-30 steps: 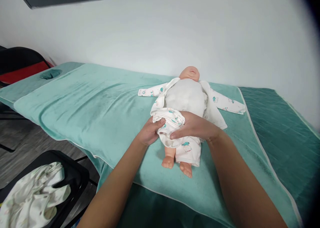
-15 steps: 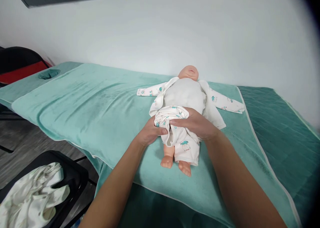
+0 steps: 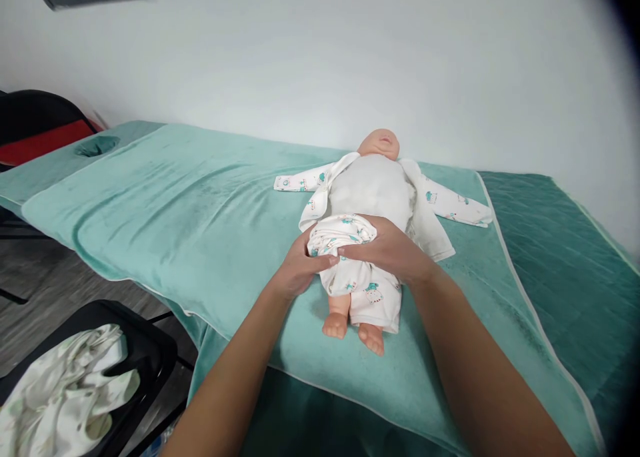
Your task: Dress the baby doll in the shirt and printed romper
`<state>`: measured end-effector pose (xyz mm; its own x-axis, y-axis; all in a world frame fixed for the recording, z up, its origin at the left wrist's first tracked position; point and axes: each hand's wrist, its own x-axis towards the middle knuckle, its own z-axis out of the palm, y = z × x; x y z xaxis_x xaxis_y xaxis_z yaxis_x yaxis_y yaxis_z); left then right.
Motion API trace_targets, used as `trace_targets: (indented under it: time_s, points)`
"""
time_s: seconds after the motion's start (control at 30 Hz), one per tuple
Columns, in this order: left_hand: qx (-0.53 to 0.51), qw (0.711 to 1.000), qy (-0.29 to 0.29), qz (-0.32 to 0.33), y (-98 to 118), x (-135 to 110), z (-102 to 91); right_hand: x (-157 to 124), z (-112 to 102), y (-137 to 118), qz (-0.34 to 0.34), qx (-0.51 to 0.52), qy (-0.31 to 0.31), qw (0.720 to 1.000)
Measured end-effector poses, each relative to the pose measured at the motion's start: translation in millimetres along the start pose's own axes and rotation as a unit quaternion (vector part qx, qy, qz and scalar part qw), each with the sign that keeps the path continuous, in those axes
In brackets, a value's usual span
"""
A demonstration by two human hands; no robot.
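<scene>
Directly between the two hands, a printed white pair of trousers (image 3: 334, 280) is gripped at its bunched upper part, on the lower body of a doll (image 3: 371, 183) lying on its back. Left hand (image 3: 300, 265): closed on the near-left side of the gathered cloth, thumb laid on top. Right hand (image 3: 393, 247): curved over the opposite side, thumb pressing the folds close to the left thumb; its fingers are partly hidden. Just below the hands, two bare feet (image 3: 335, 325) protrude; one trouser leg reaches the ankle beside the right hand's side. Just beyond the hands, the doll's white torso is exposed within an open printed jacket (image 3: 434, 233), sleeves spread to both sides. Farther on lies the head (image 3: 379, 145). Beneath all, a green cover (image 3: 190, 197) extends well left of the left hand. Lower left, apart from the left hand, a black chair (image 3: 155, 340) bears a crumpled pale garment (image 3: 65, 390). Farthest from the hands, beyond the doll: a plain white wall (image 3: 320, 63).
</scene>
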<state>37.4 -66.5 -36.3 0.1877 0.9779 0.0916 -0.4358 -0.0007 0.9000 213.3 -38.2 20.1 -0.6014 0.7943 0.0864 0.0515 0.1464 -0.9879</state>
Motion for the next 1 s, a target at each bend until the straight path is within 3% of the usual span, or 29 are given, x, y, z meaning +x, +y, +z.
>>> trace_targets:
  time_s: [0.2, 0.33, 0.43, 0.57, 0.77, 1.0]
  points:
    - [-0.013, 1.0, 0.011, -0.001, -3.5, 0.5, -2.4, -0.3, -2.7, 3.2, 0.019, 0.044, 0.001, 0.999]
    - [0.008, 0.999, 0.032, 0.011, -5.4, 1.6, -0.6, -1.0, -6.6, 4.6, 0.019, 0.093, -0.05, 0.994]
    - [0.04, 0.995, 0.082, 0.041, -8.5, -6.9, 5.6, -2.2, -10.0, 4.6, 0.014, 0.094, -0.08, 0.992]
    - [0.066, 0.981, 0.176, 0.037, -8.5, -36.2, 24.7, -3.9, -12.4, 4.2, 0.029, 0.039, -0.08, 0.996]
    - [0.051, 0.972, 0.225, -0.045, 11.5, -80.5, 65.4, -5.0, -11.0, -0.1, 0.028, -0.079, -0.093, 0.992]
    - [0.068, 0.944, 0.309, -0.095, 24.9, -120.3, 103.3, -10.2, -10.2, -7.7, 0.025, -0.183, -0.174, 0.967]
